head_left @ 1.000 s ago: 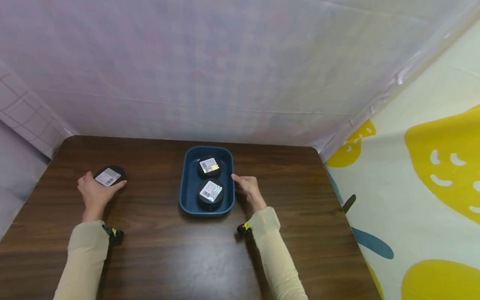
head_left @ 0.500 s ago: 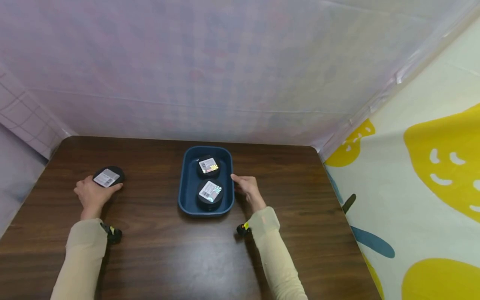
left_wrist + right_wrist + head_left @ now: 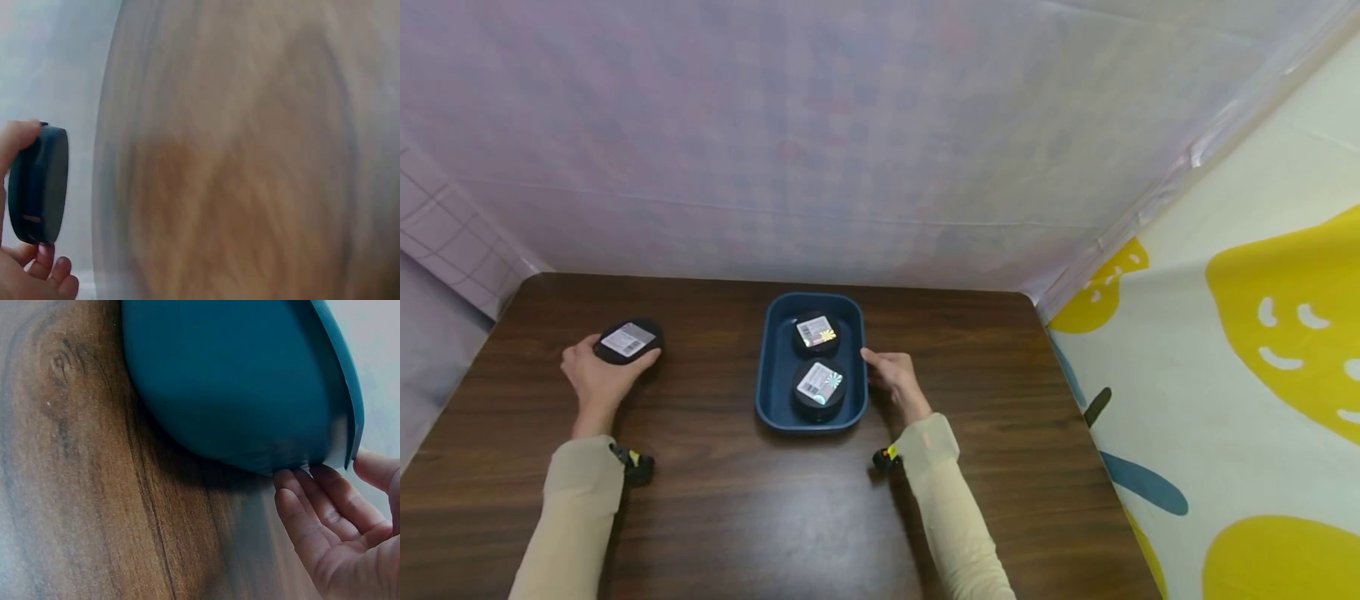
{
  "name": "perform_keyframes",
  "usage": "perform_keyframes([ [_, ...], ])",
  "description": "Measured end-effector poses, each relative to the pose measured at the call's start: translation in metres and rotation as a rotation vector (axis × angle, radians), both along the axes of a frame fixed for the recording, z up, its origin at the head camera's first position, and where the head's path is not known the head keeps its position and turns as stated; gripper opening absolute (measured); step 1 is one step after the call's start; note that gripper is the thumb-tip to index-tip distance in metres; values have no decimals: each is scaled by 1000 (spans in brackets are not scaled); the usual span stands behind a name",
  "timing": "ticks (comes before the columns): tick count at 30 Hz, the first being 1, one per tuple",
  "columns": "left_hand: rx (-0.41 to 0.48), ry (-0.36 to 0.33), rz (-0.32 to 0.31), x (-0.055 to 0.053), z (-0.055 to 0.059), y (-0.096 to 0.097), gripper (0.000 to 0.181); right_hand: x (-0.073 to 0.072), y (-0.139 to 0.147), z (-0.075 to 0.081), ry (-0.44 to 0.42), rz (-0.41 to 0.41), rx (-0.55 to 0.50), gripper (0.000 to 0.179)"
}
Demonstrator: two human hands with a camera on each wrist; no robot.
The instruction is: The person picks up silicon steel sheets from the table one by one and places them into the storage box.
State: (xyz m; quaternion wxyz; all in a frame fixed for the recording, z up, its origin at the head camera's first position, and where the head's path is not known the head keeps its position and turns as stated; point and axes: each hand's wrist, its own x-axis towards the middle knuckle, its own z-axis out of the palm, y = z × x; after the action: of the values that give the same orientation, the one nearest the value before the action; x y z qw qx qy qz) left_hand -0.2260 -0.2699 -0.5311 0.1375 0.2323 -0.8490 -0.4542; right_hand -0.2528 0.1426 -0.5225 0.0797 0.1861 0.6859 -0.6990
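Note:
In the head view my left hand [image 3: 598,377] grips a flat round black container [image 3: 628,341] with a white barcode label on top. The left wrist view shows the container [image 3: 40,184] edge-on between thumb and fingers, apparently raised off the table. A blue rectangular tray [image 3: 775,375] stands on the table between my hands. Inside it sit two similar round black containers, a far one [image 3: 808,346] and a near one [image 3: 817,410], labels up. My right hand [image 3: 895,377] holds the tray's right side, thumb at the rim and fingers against the outer wall [image 3: 250,444].
The dark wood-grain table [image 3: 715,500] has its far edge against a pale, wrinkled sheet [image 3: 820,167]. On the right hangs a white cloth [image 3: 1225,467] with yellow lemon prints. A small black camera [image 3: 638,468] is worn on the left wrist, another [image 3: 886,459] on the right.
My left hand first drew slightly left with the round container. It has since moved right and a little farther away, and the container appears to have come up. The right hand and tray stay put.

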Motion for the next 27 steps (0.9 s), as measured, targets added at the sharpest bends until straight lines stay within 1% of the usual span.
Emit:
perform_keyframes([
  [4, 23, 108, 12, -4, 3, 12, 86, 0, 0, 1, -3, 2, 10, 35],
  [8, 33, 206, 23, -8, 3, 23, 80, 0, 0, 1, -11, 5, 14, 35],
  [12, 32, 276, 10, -13, 5, 33, 76, 0, 0, 0, -18, 5, 17, 36],
  [20, 74, 344, -21, -22, 16, 52, 73, 0, -2, 0, -21, 1, 18, 36],
  [27, 145, 370, -64, -32, 32, 72, 72, 0, -3, 0, -14, -4, 12, 34],
])
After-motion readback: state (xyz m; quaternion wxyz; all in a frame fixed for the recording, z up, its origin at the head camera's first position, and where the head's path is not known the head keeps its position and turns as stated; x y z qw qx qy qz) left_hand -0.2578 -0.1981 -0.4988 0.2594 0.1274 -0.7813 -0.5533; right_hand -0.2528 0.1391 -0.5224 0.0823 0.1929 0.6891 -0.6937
